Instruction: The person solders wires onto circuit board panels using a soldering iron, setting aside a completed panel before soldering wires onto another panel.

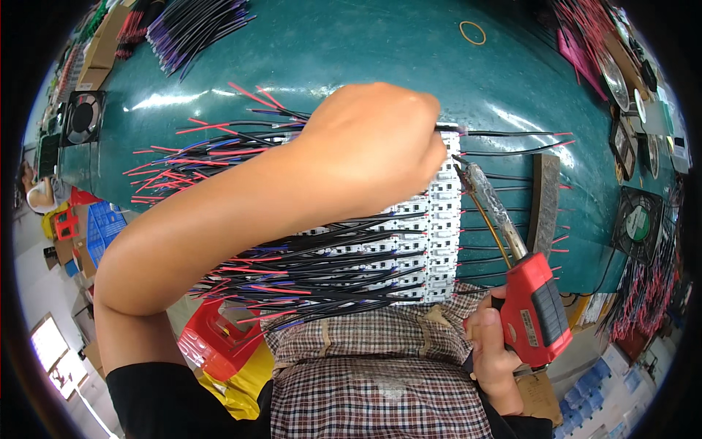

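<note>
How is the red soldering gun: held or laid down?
Held: the right hand grasps the soldering gun, pointing it toward the white boards.

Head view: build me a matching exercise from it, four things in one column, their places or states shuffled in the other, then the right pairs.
Things
1. Soldering iron
2. Dark bar
3. Rubber band
4. Left hand

Places and states
A. A thin loop on the green table, near the picture's upper edge
B. Curled, above the white boards
C. Red-bodied, gripped by the right hand
D. Lying on the table, to the right of the white boards

Right pairs: 1-C, 2-D, 3-A, 4-B
</note>
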Available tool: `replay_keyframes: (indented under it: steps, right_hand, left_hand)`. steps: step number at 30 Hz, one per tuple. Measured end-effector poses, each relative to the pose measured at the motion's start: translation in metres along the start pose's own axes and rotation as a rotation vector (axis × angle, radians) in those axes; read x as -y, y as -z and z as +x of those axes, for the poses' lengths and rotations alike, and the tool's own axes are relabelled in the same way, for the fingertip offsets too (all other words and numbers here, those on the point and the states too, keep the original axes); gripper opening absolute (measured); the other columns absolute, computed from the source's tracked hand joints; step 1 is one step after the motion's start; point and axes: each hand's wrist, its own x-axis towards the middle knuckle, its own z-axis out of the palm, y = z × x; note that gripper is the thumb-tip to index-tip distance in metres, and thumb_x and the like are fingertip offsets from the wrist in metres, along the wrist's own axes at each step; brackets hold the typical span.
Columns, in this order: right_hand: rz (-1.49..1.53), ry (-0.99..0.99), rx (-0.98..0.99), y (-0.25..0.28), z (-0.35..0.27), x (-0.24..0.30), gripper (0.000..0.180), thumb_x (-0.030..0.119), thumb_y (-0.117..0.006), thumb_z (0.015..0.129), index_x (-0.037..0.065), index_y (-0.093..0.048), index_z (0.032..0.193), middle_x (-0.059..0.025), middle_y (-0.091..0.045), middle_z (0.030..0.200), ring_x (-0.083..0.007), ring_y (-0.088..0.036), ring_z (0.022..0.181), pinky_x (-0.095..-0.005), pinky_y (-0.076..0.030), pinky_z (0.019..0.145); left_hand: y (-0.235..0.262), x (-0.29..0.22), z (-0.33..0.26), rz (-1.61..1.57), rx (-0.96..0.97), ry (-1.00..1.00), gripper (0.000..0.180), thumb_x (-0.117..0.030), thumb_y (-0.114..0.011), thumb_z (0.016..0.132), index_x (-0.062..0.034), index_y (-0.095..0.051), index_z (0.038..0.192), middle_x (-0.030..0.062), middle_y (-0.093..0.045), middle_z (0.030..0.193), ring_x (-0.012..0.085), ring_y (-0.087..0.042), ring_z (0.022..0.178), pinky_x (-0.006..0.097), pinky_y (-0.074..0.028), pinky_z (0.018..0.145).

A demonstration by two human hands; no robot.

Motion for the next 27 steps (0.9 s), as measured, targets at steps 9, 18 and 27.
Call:
replay_keyframes:
  steps: [9, 18, 27]
  right_hand:
    - [0.135, -0.051, -0.007, 0.003, 0.000, 0.015, 0.031, 0.003, -0.055, 0.097, -0.003, -0.047, 0.126, -0.0090, -0.053, 0.075, -0.0094, -0.043, 0.051, -0.0256, -0.037, 0.049]
    - [-0.105, -0.008, 0.087, 0.011, -0.014, -0.001, 0.028, 0.007, -0.053, 0.100, -0.002, -0.047, 0.125, -0.0068, -0.054, 0.078, -0.0088, -0.047, 0.058, -0.0244, -0.038, 0.054]
    - [-0.147, -0.261, 0.183, 0.010, -0.007, 0.006, 0.019, 0.009, -0.072, 0.093, 0.001, -0.066, 0.109, -0.0103, -0.067, 0.092, -0.0240, -0.066, 0.080, -0.0357, -0.052, 0.070]
  left_hand:
    - [0.024, -0.003, -0.009, -0.050, -0.332, -0.179, 0.019, -0.018, -0.060, 0.097, -0.0003, -0.067, 0.101, 0.0180, -0.070, 0.085, 0.0397, -0.067, 0.079, 0.045, -0.051, 0.070]
    - [0.001, -0.010, -0.024, -0.033, -0.013, 0.016, 0.022, -0.019, -0.072, 0.088, 0.0000, -0.068, 0.096, 0.0205, -0.070, 0.080, 0.0399, -0.069, 0.076, 0.048, -0.053, 0.068]
    - [-0.012, -0.006, -0.021, 0.060, -0.062, -0.029, 0.017, -0.017, -0.071, 0.084, -0.0004, -0.069, 0.089, 0.0177, -0.070, 0.075, 0.0381, -0.068, 0.072, 0.048, -0.053, 0.067]
